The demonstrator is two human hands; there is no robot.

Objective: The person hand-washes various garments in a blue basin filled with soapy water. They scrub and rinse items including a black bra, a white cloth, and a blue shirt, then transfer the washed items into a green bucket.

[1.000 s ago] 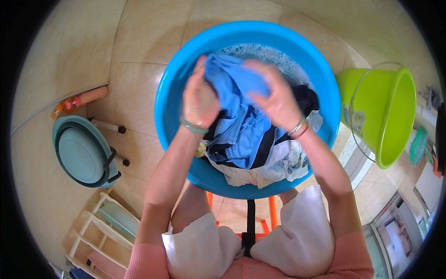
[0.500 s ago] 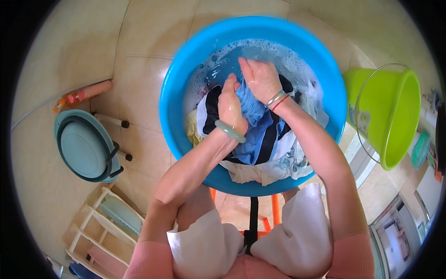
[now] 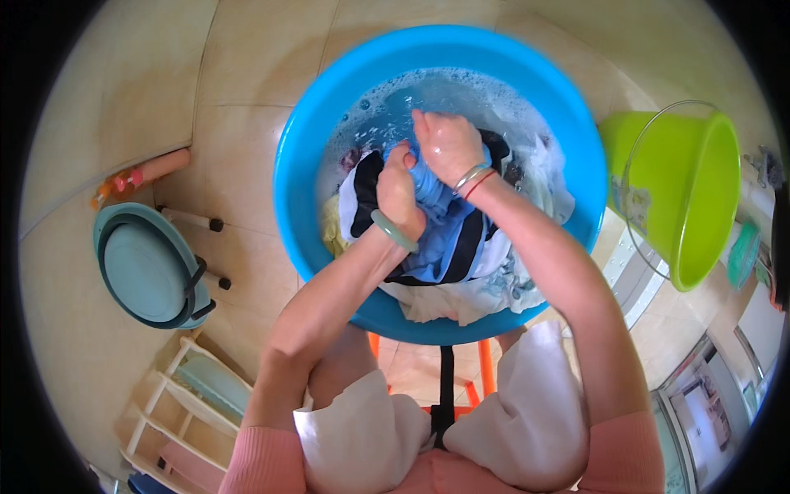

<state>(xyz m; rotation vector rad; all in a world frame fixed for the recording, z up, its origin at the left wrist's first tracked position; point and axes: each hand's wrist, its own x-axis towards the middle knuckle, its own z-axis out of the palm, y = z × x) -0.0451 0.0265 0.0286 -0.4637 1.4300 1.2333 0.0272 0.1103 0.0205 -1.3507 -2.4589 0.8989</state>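
A large blue basin (image 3: 292,206) holds sudsy water (image 3: 448,90) and a heap of wet laundry. Bunched in the middle is a light blue garment (image 3: 436,243) with black and white bands. My left hand (image 3: 401,193), a pale green bangle at its wrist, is closed on the left side of the bunched cloth. Just to its right and a bit farther off, my right hand (image 3: 450,148) is closed in a fist on the same cloth, hiding part of it. Around them lie white cloth (image 3: 461,303), patterned pale cloth (image 3: 547,177) and a yellowish piece (image 3: 333,226).
A lime green bucket (image 3: 666,198) with a wire handle lies tipped at the right. On the left are grey-green basins (image 3: 148,267) on a stool, pinkish-orange bottles (image 3: 156,169) by the wall and a cream rack (image 3: 185,403). An orange stool frame (image 3: 485,366) shows below the basin.
Both hands have drawn closer to the body and slightly lower, with fingers curled tighter around the blue garment. The whole view has shifted a little.
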